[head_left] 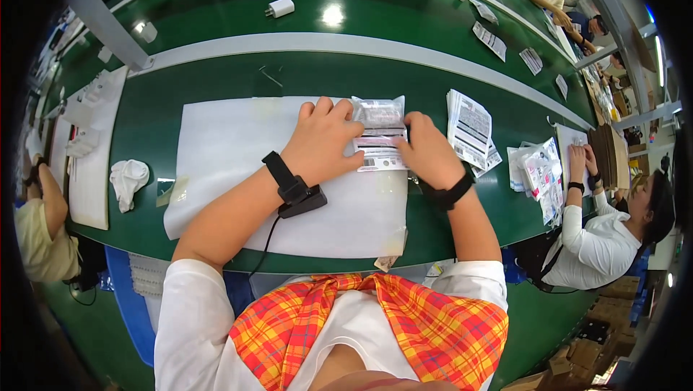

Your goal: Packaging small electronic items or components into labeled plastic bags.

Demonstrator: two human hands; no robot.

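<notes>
Both hands pressing a clear packet flat, centre of frame
Left hand [325, 142] palm-down, unclenched, pinning packet [380, 135] onto white sheet [231, 153]; right hand [427, 151] pinching its right edge, as if steadying it; leaflet stack [469, 128] just right, within reach; green bench [216, 77], busy workroom beyond

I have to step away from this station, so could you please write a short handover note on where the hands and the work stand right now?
Left hand: flat on the clear packet, pressing its left side.
Right hand: pressing the packet's right edge.
The packet lies on the white sheet; a stack of printed leaflets sits just right of it.
Done: leaflet appears to be inside the packet.
Left: whether it is sealed cannot be told.
</notes>
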